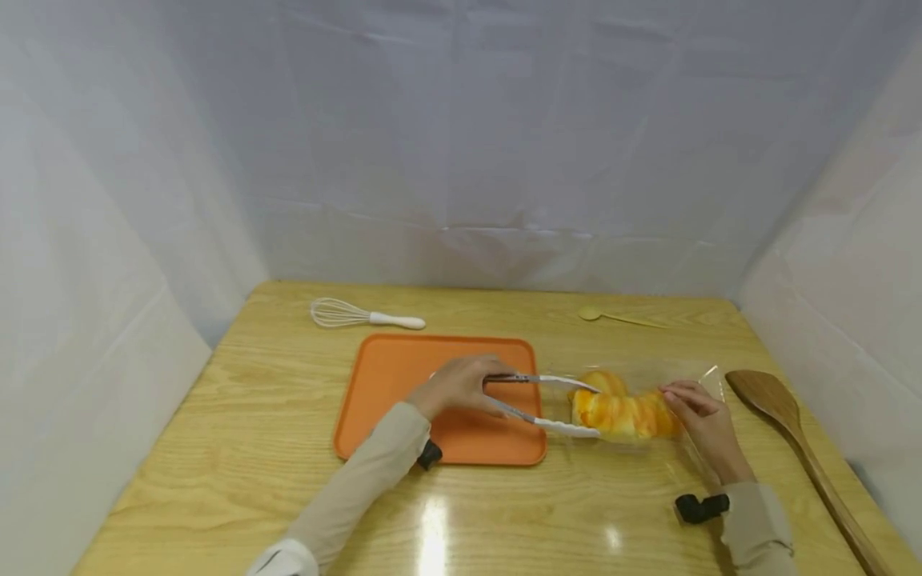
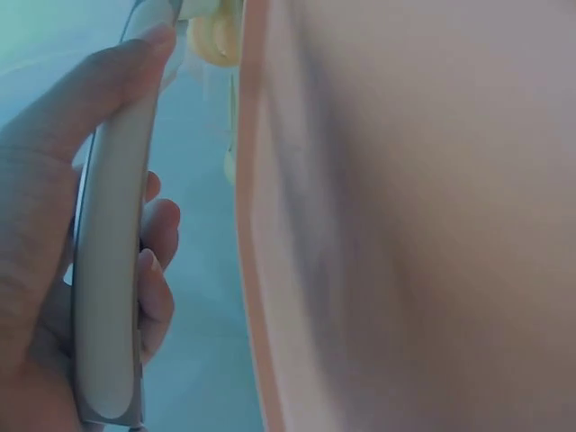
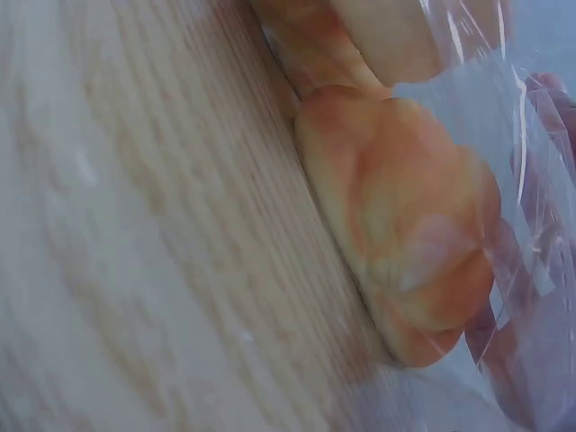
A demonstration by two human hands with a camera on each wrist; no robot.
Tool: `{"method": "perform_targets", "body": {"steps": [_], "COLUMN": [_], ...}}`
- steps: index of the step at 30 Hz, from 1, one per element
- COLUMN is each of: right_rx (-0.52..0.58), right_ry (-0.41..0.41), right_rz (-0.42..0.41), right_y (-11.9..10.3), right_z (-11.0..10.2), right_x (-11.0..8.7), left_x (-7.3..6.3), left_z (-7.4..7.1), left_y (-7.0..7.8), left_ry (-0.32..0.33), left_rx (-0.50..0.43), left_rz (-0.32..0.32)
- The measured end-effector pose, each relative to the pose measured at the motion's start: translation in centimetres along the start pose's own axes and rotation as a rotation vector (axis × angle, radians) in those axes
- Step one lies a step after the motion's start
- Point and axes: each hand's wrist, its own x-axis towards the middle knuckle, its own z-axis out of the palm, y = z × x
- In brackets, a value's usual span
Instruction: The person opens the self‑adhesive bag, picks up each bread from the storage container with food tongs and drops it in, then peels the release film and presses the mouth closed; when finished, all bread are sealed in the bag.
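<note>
My left hand (image 1: 461, 384) grips a pair of tongs (image 1: 569, 430) over the orange tray's right side, their two arms spread apart. The white tips reach right, to the left end of a golden twisted bread roll (image 1: 627, 414). Behind that roll sits a rounder bun (image 1: 603, 379). Both lie in a clear plastic bag (image 1: 659, 370) on the table. At the bag's right end my right hand (image 1: 706, 420) pinches the film, beside the roll. In the right wrist view, fingers (image 3: 504, 337) show through the crinkled plastic. The left wrist view has the tongs' handle (image 2: 112, 261) between thumb and fingers.
An orange tray (image 1: 392, 376) lies left of the bag. Behind it is a white whisk (image 1: 367, 314), and a small yellow spoon (image 1: 591, 313) lies at the back right. A wooden spatula (image 1: 785, 416) runs along the right edge. White sheeting (image 1: 461, 160) encloses the table.
</note>
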Motion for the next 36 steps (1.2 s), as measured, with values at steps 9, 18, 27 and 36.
{"method": "perform_targets", "body": {"steps": [9, 18, 27, 36], "right_rx": [-0.158, -0.146, -0.131, -0.071], "right_ry": [-0.062, -0.086, -0.116, -0.095], "right_rz": [0.013, 0.019, 0.048, 0.035], "right_y": [-0.7, -1.0, -1.1, -0.7], "right_z": [-0.9, -0.9, -0.6, -0.3], "right_x": [-0.1, -0.1, -0.1, -0.3], "left_x": [-0.8, -1.6, -1.2, -0.8], "left_z": [-0.9, -0.9, -1.0, -0.4], "left_y": [-0.1, -0.7, 0.0, 0.5], "left_ry": [-0.005, 0.063, 0.045, -0.010], "left_rx": [-0.013, -0.050, 0.006, 0.003], "left_rz": [-0.059, -0.115, -0.042, -0.065]}}
